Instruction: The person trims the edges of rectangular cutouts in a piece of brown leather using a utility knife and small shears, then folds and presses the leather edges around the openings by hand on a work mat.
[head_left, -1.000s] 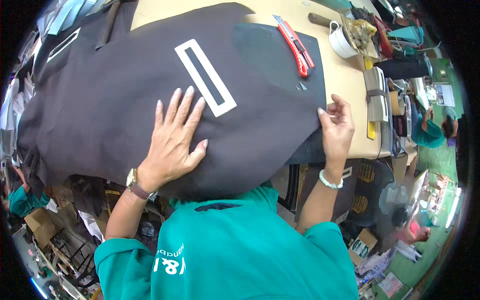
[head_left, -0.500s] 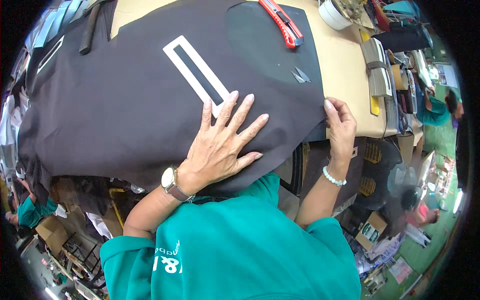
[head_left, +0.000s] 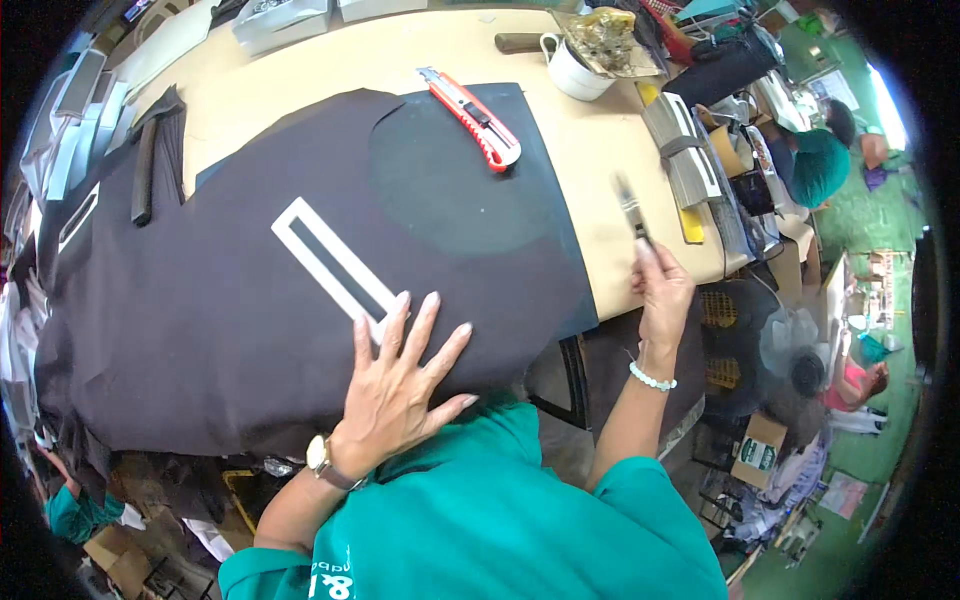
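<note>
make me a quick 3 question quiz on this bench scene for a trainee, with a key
1. Multiple choice: what does most of the left hand rest on?
A. the mug
B. the dark sheet
C. the box

2. True or false: the right hand is empty.

3. Short answer: what is the main colour of the cutter?

Key
1. B.
2. False: it holds a small tool, too blurred to identify.
3. Red.
</note>
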